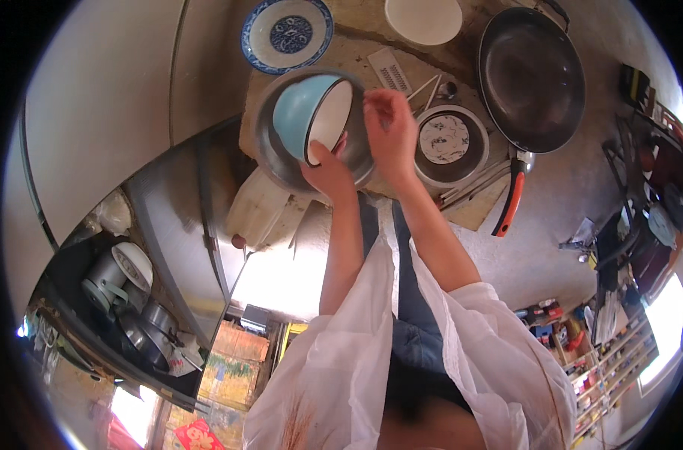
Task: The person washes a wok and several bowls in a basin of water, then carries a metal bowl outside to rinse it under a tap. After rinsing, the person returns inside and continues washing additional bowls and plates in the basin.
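Left hand of the person grips the lower edge of a light blue bowl, with the thumb and at least one fingertip showing at the dark rim. The bowl is tipped on its side, its white inside turned to the person's right. It is over a wide metal basin; whether it touches the basin, I cannot tell from where I stand. The left forearm goes almost straight away from the body, and the wrist is a little bent toward the bowl.

Right hand is raised just beside the open side of the bowl, apart from its rim. Its fingers are half curled, neither wide nor fully closed, and I cannot tell if something small is between them. The right forearm comes forward at a slant, leaning to the left.

Beyond the basin lies a blue-and-white plate, and farther to the right a white dish. Near the right hand I see a flat grater and a round steel pot with a patterned disc inside. Farther right is a big dark frying pan, its orange-and-black handle pointing toward the person.
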Available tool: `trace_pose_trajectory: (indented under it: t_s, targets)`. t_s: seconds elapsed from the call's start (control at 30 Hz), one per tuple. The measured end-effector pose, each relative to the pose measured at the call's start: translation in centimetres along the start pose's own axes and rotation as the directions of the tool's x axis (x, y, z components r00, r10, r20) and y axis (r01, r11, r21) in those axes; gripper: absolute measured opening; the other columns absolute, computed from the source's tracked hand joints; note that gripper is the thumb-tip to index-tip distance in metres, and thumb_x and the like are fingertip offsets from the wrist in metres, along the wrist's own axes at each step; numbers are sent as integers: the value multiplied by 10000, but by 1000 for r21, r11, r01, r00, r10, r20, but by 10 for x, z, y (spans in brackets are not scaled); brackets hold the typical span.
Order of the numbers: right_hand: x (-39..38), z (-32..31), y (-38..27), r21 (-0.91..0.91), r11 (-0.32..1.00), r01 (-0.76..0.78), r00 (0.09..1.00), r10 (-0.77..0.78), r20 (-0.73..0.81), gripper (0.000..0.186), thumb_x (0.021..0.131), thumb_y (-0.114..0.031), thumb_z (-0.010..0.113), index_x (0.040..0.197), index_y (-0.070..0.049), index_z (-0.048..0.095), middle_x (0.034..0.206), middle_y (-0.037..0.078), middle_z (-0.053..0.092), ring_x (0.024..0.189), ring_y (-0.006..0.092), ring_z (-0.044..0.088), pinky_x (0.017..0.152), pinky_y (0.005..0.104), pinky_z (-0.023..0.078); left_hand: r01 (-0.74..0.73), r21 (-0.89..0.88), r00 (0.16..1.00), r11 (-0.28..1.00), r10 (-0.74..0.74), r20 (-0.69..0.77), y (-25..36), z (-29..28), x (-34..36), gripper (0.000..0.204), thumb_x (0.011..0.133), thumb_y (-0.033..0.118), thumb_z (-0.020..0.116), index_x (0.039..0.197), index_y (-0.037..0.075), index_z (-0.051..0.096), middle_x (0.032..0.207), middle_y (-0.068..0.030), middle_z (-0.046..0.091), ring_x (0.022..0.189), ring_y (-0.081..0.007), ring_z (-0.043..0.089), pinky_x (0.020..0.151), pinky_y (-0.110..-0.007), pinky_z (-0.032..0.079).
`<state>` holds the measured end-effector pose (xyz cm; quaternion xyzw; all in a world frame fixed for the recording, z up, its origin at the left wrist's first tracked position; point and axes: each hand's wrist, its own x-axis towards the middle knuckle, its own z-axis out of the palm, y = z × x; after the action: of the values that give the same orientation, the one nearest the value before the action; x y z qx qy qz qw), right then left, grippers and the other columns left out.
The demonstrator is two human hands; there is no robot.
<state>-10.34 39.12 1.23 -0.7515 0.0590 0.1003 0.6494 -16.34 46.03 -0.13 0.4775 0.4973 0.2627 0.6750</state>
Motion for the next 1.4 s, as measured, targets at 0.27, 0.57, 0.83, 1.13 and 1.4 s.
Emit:
trace_pose_trajectory:
  t_s: [0.27,0.57,0.83,1.13,1.4]
  targets:
    - [-19,59,71,-273,962,10,990,28,137,267,743,-35,635,975,-9,505,882,139,612,828,275,612,708,346,482,52,114,986,992,-33,-161,-65,-58,33,425,873,95,473,1225,-115,365,1170,-248,490,1011,-337,553,806,-374,530]
    - [1,77,84,-517,855,-33,980,130,153,301,758,-115,629,996,-30,465,905,189,591,862,369,571,719,440,452,275,71,921,959,-241,-307,-63,-44,46,445,841,104,560,1220,-86,425,1176,-190,534,1029,-269,550,862,-340,452]
    - [-5,72,99,-640,766,-59,933,270,237,471,771,-187,632,1133,-7,390,1024,263,559,942,394,565,777,463,460,37,303,993,952,-1,-117,-44,-51,37,656,726,-49,441,1357,-13,262,1338,-240,362,1237,-314,382,1018,-367,309]
    - [-16,69,115,-658,732,176,926,103,363,666,749,-305,663,1117,139,329,871,307,581,865,402,599,757,400,487,32,259,993,965,-59,97,-39,-68,47,715,709,-53,432,1381,67,221,1352,-238,331,1249,-360,349,1040,-383,274]
    - [-15,74,124,-701,708,84,923,210,324,472,794,-215,605,1082,110,419,980,299,554,904,389,585,740,387,499,-134,458,987,879,79,138,-25,-69,51,729,673,-47,447,1366,34,234,1353,-233,325,1262,-386,304,1060,-408,235]
